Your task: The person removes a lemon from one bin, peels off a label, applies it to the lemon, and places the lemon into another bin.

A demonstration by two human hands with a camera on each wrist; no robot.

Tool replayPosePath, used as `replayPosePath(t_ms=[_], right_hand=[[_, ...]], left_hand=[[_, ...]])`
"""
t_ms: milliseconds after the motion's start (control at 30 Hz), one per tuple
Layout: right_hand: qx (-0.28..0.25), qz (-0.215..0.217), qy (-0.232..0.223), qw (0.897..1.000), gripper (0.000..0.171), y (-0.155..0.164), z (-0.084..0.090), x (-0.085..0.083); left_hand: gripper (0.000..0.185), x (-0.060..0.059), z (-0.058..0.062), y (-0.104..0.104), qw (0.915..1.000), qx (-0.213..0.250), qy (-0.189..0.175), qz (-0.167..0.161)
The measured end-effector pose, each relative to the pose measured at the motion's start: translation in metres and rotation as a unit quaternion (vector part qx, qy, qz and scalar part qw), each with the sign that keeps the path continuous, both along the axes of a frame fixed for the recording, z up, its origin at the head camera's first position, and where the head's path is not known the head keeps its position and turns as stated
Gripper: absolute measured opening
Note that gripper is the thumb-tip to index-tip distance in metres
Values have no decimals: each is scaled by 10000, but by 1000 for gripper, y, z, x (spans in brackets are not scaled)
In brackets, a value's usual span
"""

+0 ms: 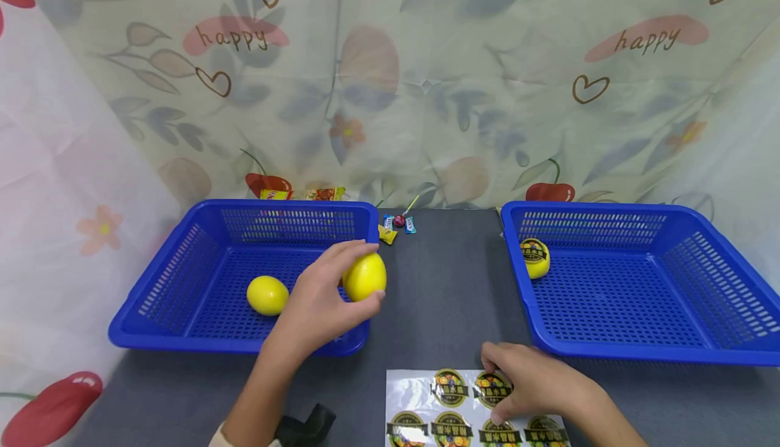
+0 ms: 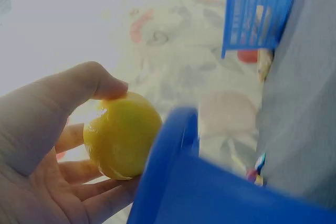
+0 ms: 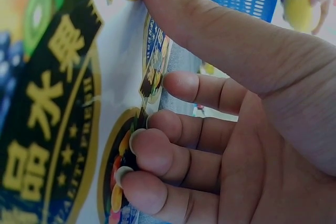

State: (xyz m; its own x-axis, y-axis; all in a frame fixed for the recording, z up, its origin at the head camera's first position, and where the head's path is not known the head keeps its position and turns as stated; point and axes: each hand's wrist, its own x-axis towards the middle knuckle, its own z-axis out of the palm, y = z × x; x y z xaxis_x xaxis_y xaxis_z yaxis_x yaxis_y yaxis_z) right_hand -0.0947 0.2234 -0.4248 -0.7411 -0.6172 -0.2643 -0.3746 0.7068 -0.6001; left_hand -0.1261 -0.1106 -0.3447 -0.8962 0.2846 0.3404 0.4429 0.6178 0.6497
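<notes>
- L hand [image 1: 319,305]: fingers curled round smooth oval lemon [image 1: 364,275], over mesh blue basket [image 1: 183,338] rim.
- R hand [image 1: 536,382]: fingers bent, tips pressing glossy sticker sheet [image 1: 420,399] at counter [image 1: 445,284] front edge.

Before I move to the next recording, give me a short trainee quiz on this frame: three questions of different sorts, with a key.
1. True or false: the left hand grips a yellow lemon over the edge of the left basket.
2. Multiple choice: what does the right hand touch? A) the right basket B) the sticker sheet C) the candies
3. Fill in: the lemon that already bears a sticker lies in the ____ basket.

Key:
1. True; the left wrist view shows thumb and fingers curled round it.
2. B; its fingertips are at a round sticker on the sheet.
3. Right; the plain lemon lies in the left one.
</notes>
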Motion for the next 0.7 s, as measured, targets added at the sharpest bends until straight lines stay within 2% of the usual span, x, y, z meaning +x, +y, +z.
replayPosePath(t_ms=[200,400,533,700], right_hand=[[-37,25,-25,10000,53,0,0,0],[-30,-17,-27,10000,53,0,-2,-2],[-58,-17,-102,9999,53,1,-2,-2],[-49,-22,-106,9999,53,0,-2,-2]], left_hand=[[58,3,-4,31,9994,-26,106,-314],[59,2,-18,65,9974,-330,-166,-617],[60,-4,-36,86,9930,-780,-450,-761],[63,-12,-69,103,9847,-1407,-645,-801]])
